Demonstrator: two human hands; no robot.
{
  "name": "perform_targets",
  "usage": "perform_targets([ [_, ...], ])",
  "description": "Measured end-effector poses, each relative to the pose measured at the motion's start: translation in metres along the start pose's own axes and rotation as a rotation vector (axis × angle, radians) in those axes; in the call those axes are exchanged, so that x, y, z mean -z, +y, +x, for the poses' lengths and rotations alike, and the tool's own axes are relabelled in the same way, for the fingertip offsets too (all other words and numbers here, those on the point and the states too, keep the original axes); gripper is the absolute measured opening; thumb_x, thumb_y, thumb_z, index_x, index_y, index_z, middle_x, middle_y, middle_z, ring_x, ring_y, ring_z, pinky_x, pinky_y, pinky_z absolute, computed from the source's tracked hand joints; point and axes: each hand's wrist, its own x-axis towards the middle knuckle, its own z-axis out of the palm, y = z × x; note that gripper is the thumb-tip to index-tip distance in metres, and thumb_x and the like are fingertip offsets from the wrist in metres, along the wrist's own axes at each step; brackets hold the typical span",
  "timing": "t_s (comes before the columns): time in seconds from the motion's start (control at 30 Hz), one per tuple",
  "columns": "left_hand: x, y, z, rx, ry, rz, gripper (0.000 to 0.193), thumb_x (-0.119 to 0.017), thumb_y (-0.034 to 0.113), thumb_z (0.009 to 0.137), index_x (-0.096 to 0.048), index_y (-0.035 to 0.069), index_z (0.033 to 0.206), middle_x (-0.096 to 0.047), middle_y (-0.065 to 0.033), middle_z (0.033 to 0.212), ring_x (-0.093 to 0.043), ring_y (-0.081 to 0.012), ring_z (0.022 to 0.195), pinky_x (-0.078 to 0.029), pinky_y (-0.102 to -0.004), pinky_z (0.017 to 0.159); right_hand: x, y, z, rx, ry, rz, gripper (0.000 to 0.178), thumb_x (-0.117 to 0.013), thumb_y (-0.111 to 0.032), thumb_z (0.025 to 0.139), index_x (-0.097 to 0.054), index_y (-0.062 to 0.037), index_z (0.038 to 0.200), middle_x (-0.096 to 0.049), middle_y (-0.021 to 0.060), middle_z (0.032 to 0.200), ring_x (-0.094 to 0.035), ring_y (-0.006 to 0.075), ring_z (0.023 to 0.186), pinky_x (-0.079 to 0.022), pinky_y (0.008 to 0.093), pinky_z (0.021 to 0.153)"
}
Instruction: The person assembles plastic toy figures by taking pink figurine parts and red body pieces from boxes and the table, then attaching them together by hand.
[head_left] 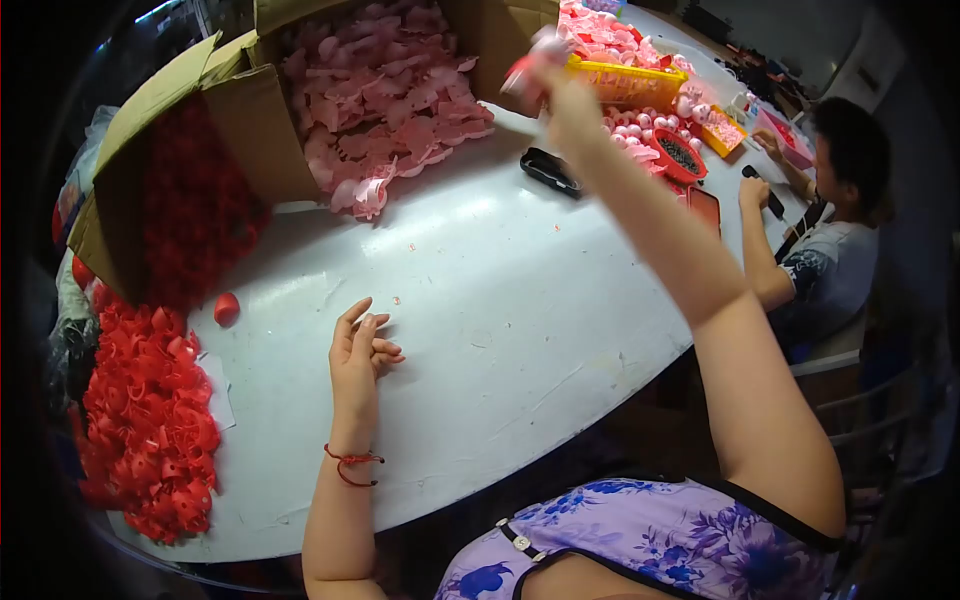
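Observation:
My left hand (pixel 362 348) rests above the white table, its fingers loosely apart and nothing in them. A red cord bracelet (pixel 352 462) circles that wrist. My right arm stretches far forward to the yellow basket (pixel 625 84). Smeared by motion, my right hand (pixel 562 90) is closed on a pink and red plastic piece (pixel 549 46) whose exact shape I cannot make out. A single red plastic piece (pixel 227 309) lies on the table to the left of my left hand, close to a heap of red plastic parts (pixel 150 425).
Cardboard boxes (pixel 255 130) lie tipped at the back left, spilling pink plastic parts (pixel 385 110). A black case (pixel 550 172) and a red bowl of small dark pieces (pixel 679 156) stand near my right forearm. Another person (pixel 830 220) sits at the right.

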Motion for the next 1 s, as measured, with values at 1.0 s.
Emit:
perform_targets([
  [1.0,0.052,0.006,0.041,-0.429,0.349,0.064,0.022,-0.048,0.003,0.088,-0.053,-0.004,0.109,-0.06,-0.0117,0.086,-0.061,-0.0157,0.073,-0.053,-0.0258,0.069,-0.038,0.071,-0.258,0.433,-0.949,-0.602,0.028,-0.054,0.007,0.072,-0.06,-0.0086,0.095,-0.058,0.0076,0.097,-0.055,0.0253,0.09,-0.046,0.0338,0.076],
])
